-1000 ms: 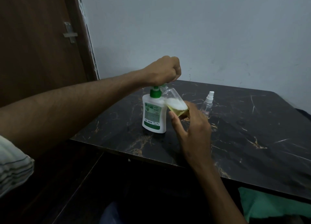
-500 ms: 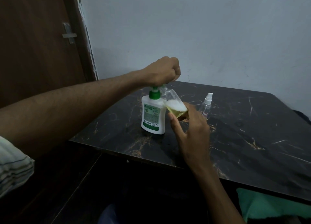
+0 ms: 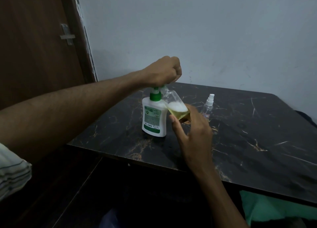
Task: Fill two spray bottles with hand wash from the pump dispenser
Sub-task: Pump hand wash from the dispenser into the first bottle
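Showing: one head-camera view of two bare hands working at a dark marbled table [image 3: 257,142].
Pump dispenser: the white dispenser [image 3: 153,119] with a green collar stands upright near the table's near-left corner, label facing the camera.
Left hand: the left hand [image 3: 163,71] sits directly on top of the dispenser's pump head, fingers curled into a fist that covers the head; only the green collar and a bit of the nozzle show beneath it.
Held spray bottle: a clear, capless bottle [image 3: 175,106] leans with its neck up and to the left, its mouth just under the left fist at the nozzle, its side touching the dispenser's shoulder. Yellow liquid fills the lower part, with white foam lying on top.
Right hand: the right hand [image 3: 192,133] grips the base of the tilted bottle from below and from the right, thumb along the near side, fingers curled round the far side.
Second spray bottle: a small clear bottle [image 3: 208,107] with a white sprayer top stands upright on the table, just beyond the right hand and apart from it.
Background: a brown door [image 3: 34,47] at left, a pale wall [image 3: 205,30] behind.
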Motion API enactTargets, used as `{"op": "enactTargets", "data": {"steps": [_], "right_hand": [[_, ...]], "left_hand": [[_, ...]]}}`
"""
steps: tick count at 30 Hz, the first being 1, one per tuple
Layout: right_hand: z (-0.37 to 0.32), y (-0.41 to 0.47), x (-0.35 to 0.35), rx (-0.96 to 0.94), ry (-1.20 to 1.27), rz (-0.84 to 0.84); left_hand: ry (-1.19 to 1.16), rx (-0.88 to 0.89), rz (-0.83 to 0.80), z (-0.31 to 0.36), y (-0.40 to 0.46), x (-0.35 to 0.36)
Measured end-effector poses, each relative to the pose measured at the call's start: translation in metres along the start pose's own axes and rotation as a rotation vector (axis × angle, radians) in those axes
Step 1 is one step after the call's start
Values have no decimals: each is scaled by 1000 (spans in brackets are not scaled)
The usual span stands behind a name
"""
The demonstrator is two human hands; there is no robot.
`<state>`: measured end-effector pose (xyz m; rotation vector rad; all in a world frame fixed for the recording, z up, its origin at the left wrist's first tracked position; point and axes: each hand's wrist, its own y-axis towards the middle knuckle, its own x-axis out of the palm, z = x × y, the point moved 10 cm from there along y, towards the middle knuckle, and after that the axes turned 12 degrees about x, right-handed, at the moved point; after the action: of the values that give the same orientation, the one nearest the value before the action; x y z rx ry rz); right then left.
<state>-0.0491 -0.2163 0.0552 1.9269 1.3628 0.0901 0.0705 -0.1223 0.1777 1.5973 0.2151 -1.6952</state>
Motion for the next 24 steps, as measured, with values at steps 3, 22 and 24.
{"op": "enactTargets", "data": {"steps": [3, 22, 24], "right_hand": [[0, 0, 0, 2, -5, 5], [5, 1, 3, 29, -74, 24], [5, 2, 1, 35, -84, 40]], "left_hand": [[-6, 1, -13, 1, -2, 4], [3, 17, 15, 1, -1, 0], [4, 22, 14, 0, 0, 0]]}}
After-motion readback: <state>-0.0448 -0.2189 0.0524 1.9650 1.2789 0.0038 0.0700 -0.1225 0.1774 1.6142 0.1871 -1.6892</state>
